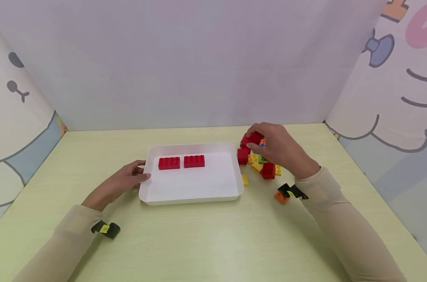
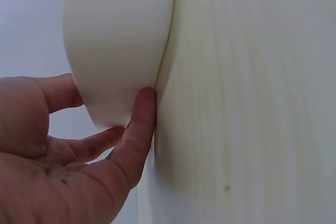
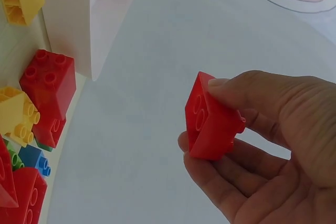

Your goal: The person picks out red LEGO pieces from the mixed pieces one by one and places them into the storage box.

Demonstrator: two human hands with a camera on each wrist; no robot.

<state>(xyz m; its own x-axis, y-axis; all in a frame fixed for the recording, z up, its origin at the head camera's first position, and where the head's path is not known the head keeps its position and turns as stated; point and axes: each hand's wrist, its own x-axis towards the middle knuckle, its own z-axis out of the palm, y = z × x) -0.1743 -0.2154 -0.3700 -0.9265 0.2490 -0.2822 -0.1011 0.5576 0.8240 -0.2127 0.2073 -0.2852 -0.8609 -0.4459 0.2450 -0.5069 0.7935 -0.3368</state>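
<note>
My left hand (image 1: pixel 123 180) holds the left end of a shallow white tray (image 1: pixel 196 200), its thumb over the rim and fingers against the outer wall, as the left wrist view shows. Two red studded bricks lie inside, a left one (image 1: pixel 169 163) and a right one (image 1: pixel 194 161), side by side toward the far wall. Beyond the tray's right end, my right hand (image 1: pixel 280 149) pinches a red building brick (image 3: pixel 215 124) between thumb and fingers, raised above the pile. Its hollow underside faces left in the right wrist view, studs toward the palm.
Loose bricks crowd the tray's right side: a red block (image 1: pixel 243 156), another red block (image 1: pixel 268 171), a yellow brick (image 1: pixel 257 167), a green brick (image 1: pixel 263 159) and a blue brick (image 3: pixel 32 160). An orange brick (image 1: pixel 281 197) lies nearer, by the right wrist. A pale wall (image 1: pixel 199 78) stands behind the table.
</note>
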